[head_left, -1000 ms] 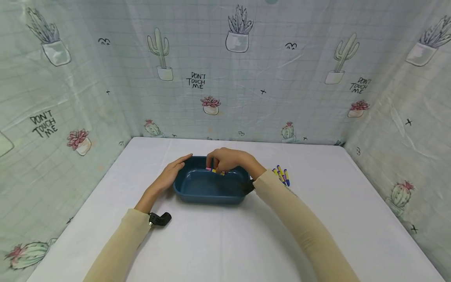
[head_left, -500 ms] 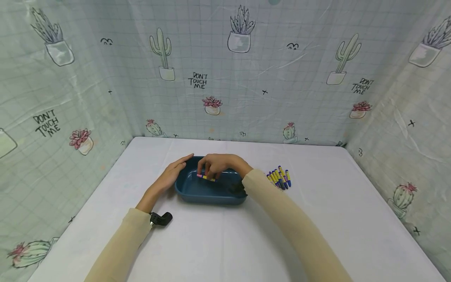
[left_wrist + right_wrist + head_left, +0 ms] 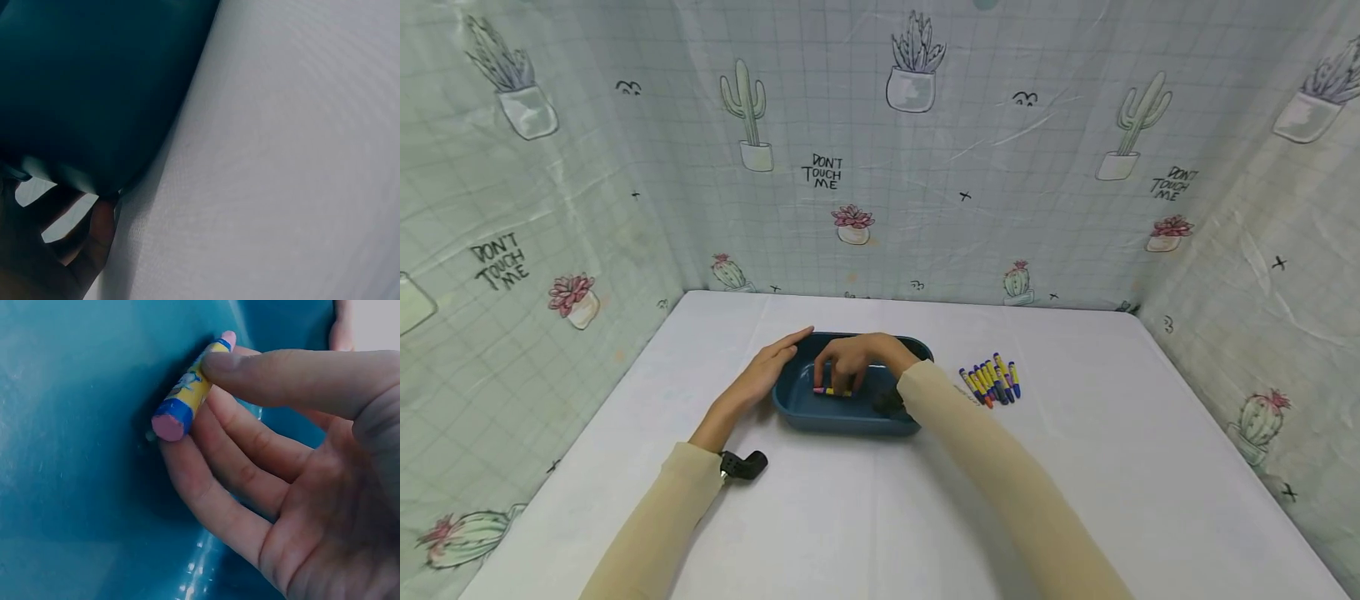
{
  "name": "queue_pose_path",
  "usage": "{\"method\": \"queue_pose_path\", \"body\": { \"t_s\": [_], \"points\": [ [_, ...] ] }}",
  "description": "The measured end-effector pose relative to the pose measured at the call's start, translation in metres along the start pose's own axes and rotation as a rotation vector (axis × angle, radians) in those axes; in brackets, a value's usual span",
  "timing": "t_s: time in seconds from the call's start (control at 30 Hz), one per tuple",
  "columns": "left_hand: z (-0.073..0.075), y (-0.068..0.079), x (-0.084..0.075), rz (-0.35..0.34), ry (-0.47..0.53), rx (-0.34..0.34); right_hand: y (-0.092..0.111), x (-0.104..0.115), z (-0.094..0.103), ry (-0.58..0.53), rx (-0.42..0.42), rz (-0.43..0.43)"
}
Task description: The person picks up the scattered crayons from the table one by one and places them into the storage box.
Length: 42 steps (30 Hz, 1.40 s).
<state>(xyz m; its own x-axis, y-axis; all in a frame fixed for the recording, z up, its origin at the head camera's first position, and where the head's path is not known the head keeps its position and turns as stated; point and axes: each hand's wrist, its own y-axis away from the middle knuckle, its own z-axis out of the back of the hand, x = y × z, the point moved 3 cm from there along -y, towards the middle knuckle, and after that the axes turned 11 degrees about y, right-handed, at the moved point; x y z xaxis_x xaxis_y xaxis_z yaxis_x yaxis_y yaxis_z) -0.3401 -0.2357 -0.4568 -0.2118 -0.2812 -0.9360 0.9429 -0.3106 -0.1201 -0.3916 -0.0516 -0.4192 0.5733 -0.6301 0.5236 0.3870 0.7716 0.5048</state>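
A pink crayon in a yellow and blue wrapper is pinched between the thumb and fingers of my right hand. In the right wrist view it lies close against the floor of the blue tray; whether it touches cannot be made out. My left hand rests along the left wall of the tray, its fingers fairly straight. The left wrist view shows those fingertips touching the tray's outer side.
Right of the tray, several crayons in like wrappers lie in a loose group on the white tabletop. A cactus-print cloth hangs behind and along both sides. A black device is strapped on the left wrist.
My right hand has moved left and down into the tray, carrying the crayon toward its floor. More of the crayon group shows past the sleeve. My left hand has stayed at the tray.
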Motion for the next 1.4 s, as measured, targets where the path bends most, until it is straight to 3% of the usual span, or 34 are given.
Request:
{"method": "queue_pose_path", "body": {
  "t_s": [0.47,0.83,1.4],
  "points": [
    [-0.0004,0.0001,0.0012,-0.005,0.000,-0.001,-0.0034,0.0031,-0.0016,-0.007,0.018,-0.013],
    [-0.0003,-0.0001,-0.0007,-0.019,0.000,-0.006,-0.0065,0.0027,-0.0042,-0.084,0.045,-0.032],
    [0.0002,0.0010,-0.0004,-0.017,0.008,-0.010,-0.0045,0.0012,-0.0059,-0.065,0.038,0.023]
  ]
}}
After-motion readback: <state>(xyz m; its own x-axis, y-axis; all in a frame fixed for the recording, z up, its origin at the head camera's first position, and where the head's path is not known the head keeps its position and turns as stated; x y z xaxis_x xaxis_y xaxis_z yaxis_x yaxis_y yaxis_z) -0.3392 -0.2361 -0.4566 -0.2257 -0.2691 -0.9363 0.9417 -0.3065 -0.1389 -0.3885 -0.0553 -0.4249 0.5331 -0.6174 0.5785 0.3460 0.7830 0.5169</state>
